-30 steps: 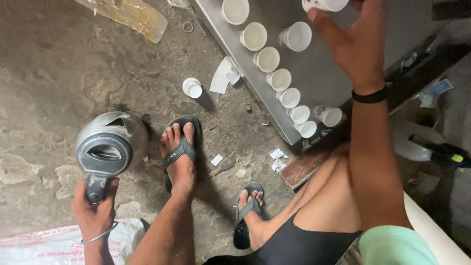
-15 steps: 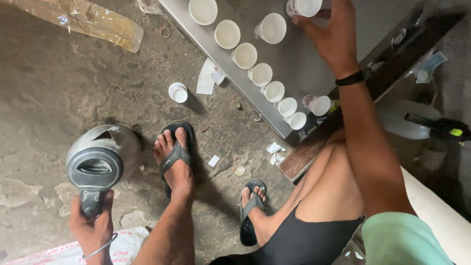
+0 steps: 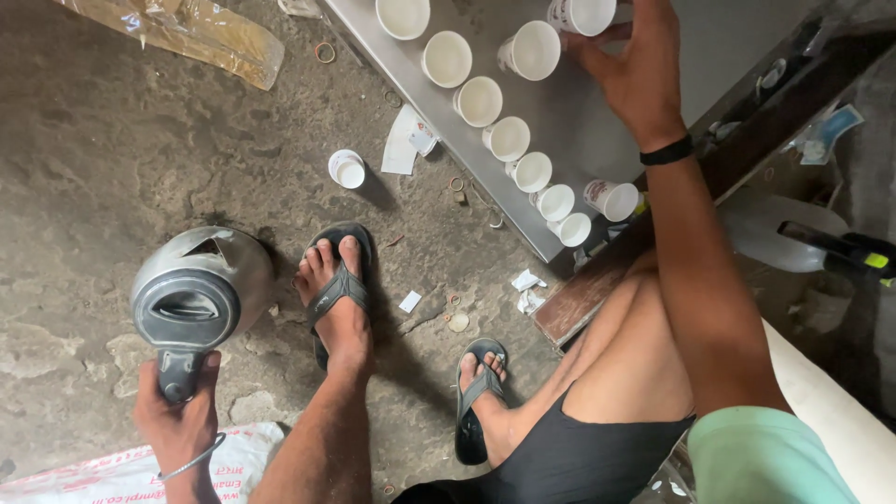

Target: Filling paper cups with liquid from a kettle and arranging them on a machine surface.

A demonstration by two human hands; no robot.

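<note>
The left hand (image 3: 177,425) is clamped on the handle of a metal kettle (image 3: 191,299), held low over the floor beside the sandalled foot (image 3: 341,303). The right hand (image 3: 635,70) grips a paper cup (image 3: 581,14) at the top of the steel counter (image 3: 597,121). The lined-up cups (image 3: 509,138) look empty, I think, so pouring seems all ahead.

Grey metal kettle (image 3: 199,291) upright, lid closed; white paper cup (image 3: 583,16) upright on tray.
</note>
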